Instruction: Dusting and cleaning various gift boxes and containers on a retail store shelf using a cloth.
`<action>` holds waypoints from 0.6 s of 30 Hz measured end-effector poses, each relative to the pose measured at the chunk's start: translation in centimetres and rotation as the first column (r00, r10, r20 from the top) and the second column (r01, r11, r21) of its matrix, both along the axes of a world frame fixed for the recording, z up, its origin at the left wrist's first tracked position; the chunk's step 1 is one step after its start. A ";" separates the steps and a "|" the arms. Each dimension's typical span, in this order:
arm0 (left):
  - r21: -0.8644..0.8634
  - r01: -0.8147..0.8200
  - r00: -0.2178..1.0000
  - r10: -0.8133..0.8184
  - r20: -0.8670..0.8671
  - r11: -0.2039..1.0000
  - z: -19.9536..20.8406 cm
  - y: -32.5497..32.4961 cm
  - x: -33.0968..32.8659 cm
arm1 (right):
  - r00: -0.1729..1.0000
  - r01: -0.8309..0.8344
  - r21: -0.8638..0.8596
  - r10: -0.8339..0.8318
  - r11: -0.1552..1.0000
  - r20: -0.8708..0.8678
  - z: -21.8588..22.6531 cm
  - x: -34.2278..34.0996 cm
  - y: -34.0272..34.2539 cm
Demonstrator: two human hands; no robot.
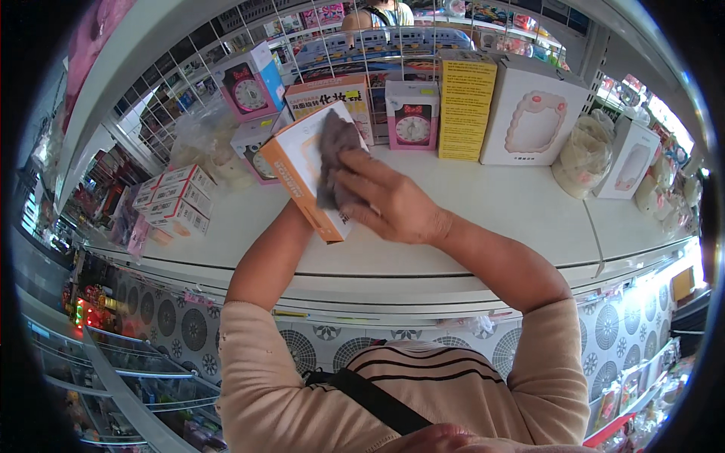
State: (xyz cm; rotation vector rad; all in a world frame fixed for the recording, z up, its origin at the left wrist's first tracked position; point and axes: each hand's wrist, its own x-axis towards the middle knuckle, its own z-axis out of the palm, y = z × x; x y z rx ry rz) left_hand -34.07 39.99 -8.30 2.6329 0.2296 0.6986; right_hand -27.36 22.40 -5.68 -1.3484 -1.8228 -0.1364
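Tilted above the white shelf (498, 226), a white and orange cardboard box (303, 155) is held up by my left hand. That hand is hidden behind the box; only my left forearm (273, 253) shows, reaching under it. My right hand (393, 198) is closed on a dark grey cloth (338, 147) and presses it against the white face of the box. The cloth covers much of that face, and the right fingers are slightly blurred.
Pink timer boxes (411, 117), a tall yellow box (466, 106) and a white mirror box (535, 113) line the back, before a wire grid. Small stacked boxes (177, 198) sit left. A plastic-wrapped roll (583, 155) stands right. Beyond the grid is a person (377, 16).
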 end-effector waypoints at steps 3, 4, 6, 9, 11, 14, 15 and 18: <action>-0.428 0.173 0.923 0.007 0.386 0.887 -5.3 4.7 2.1 | 0.990 -0.102 0.131 0.089 0.986 0.106 1.1 -1.6 -0.3; -0.431 0.164 0.923 0.015 0.384 0.887 -5.6 5.0 1.8 | 0.990 -0.110 0.128 0.097 0.986 0.104 1.0 -1.4 -0.1; -0.341 0.334 0.876 -0.155 0.457 0.879 -1.2 0.8 1.7 | 0.993 0.053 0.130 -0.039 0.990 -0.111 0.4 0.3 -0.1; -0.240 0.473 0.797 -0.296 0.526 0.848 1.0 -1.1 0.4 | 0.987 0.100 0.096 -0.087 0.990 -0.132 -0.4 2.8 1.2; -0.464 0.426 0.852 -0.172 0.494 0.777 -3.8 3.0 1.2 | 0.974 0.032 -0.068 -0.046 0.997 -0.224 -1.0 2.6 1.9; -0.667 0.377 0.898 -0.077 0.434 0.643 -6.6 6.9 2.3 | 0.966 -0.018 -0.221 -0.040 0.975 -0.256 -1.8 1.9 1.8; -0.736 0.646 0.760 -0.081 0.645 0.204 -5.6 7.2 1.9 | 0.965 -0.010 -0.227 -0.050 0.974 -0.259 -1.7 2.0 1.6; -0.630 0.642 0.667 0.088 0.740 0.437 -4.5 7.4 2.1 | 0.902 -0.149 -0.481 -0.080 0.864 -0.424 0.1 2.0 1.1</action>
